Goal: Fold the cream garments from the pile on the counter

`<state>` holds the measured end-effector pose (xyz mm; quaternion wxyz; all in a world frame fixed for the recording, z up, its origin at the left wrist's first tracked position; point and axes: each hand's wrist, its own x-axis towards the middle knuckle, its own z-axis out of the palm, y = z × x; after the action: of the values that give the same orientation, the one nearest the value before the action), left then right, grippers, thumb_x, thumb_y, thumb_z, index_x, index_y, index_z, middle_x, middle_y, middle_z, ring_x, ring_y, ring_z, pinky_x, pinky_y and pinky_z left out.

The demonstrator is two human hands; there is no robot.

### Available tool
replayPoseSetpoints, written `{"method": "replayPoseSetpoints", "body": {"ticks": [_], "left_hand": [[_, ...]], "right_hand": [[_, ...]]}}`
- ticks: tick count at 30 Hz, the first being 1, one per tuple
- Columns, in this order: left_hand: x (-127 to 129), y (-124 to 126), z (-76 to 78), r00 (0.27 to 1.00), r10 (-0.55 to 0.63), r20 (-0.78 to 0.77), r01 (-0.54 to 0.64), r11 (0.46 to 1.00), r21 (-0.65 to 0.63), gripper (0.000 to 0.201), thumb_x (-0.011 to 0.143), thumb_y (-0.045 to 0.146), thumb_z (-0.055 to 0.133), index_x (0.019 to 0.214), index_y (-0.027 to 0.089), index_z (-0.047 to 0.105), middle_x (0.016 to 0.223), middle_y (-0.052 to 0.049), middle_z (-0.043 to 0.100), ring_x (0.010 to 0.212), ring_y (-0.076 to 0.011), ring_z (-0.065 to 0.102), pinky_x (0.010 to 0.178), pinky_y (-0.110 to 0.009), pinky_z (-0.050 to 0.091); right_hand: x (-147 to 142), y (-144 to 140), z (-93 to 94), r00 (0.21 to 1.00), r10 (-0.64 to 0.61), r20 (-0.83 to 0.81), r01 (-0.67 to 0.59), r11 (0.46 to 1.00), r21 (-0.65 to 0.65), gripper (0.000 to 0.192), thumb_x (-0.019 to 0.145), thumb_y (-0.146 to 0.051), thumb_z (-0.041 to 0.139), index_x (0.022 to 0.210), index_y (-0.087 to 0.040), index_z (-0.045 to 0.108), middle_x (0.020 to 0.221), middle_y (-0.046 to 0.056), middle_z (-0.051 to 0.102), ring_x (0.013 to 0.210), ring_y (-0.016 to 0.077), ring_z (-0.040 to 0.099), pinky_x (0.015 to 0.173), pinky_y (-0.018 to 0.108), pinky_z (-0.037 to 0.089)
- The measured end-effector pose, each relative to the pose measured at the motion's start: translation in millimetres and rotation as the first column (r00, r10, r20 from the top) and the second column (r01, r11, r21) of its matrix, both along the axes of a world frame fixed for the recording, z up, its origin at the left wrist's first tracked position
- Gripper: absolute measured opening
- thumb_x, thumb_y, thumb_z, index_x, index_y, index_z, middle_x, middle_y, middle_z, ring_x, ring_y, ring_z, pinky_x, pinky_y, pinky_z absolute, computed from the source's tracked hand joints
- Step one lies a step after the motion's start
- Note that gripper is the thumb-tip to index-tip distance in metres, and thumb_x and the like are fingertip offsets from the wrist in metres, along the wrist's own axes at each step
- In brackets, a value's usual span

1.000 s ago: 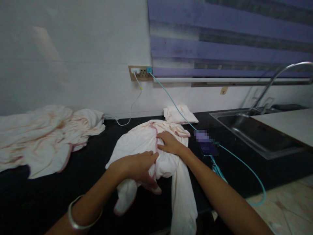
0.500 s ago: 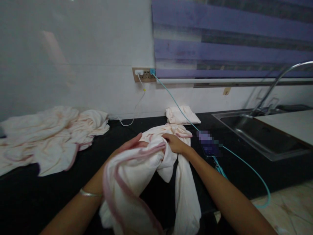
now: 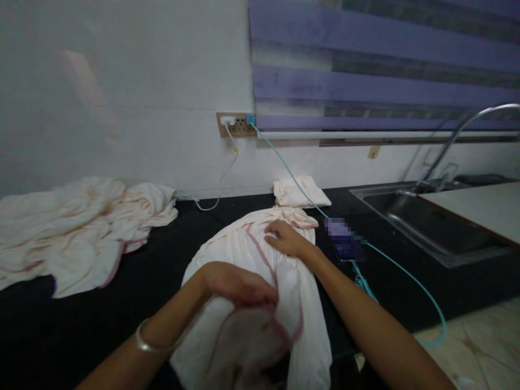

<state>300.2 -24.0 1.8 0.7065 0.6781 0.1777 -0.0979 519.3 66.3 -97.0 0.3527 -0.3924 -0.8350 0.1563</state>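
1. Currently, the left hand (image 3: 239,284) and right hand (image 3: 284,238) are apart, both on a cream cloth (image 3: 227,244) with pink trim (image 3: 260,249). Left fingers curl at a trimmed edge; whether they pinch it cannot be told, the fingertips being partly hidden. Right hand rests higher up, thumb and forefinger spread with a gap between them.
2. Cream cloth lies crumpled on the dark bench (image 3: 142,319), in front of the person; its lower part, blurred, reaches the bottom of the view. A silver bangle (image 3: 152,346) sits on the left wrist.
3. Just beside the cloth, on the right: a dark phone (image 3: 349,249), partly pixelated, with a teal strap (image 3: 361,279) at its near end. The right forearm passes between strap and cloth.
4. Behind the cloth, near the wall (image 3: 162,81): a folded cream bundle (image 3: 300,191). A teal cable (image 3: 280,157) crosses in front of it, from socket panel (image 3: 239,131) to phone; contact with the bundle unclear. More teal cable loops to the right of the phone.
5. On the left, well apart: a loose cream heap (image 3: 81,233), also pink-edged. A white cable (image 3: 221,179) runs from the panel down to the bench, between heap and bundle.
6. Far right: a steel sink (image 3: 430,233), partly covered by a white board (image 3: 483,208), with a curved faucet (image 3: 447,141). A purple striped blind (image 3: 292,81) hangs above.
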Motion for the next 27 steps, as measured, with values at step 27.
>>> {"method": "replayPoseSetpoints", "body": {"ticks": [27], "left_hand": [[-36.6, 41.6, -83.9, 0.952, 0.305, -0.023, -0.001, 0.077, 0.997, 0.053, 0.109, 0.040, 0.024, 0.158, 0.037, 0.043, 0.173, -0.001, 0.029, 0.159, -0.0283, 0.026, 0.130, -0.056, 0.023]], "right_hand": [[8.8, 4.0, 4.6, 0.942, -0.281, 0.182, 0.283, 0.959, 0.017, 0.031, 0.091, -0.031, 0.066, 0.118, -0.014, 0.066, 0.113, 0.013, 0.064, 0.110, 0.0267, 0.057, 0.102, 0.044, 0.041]]}}
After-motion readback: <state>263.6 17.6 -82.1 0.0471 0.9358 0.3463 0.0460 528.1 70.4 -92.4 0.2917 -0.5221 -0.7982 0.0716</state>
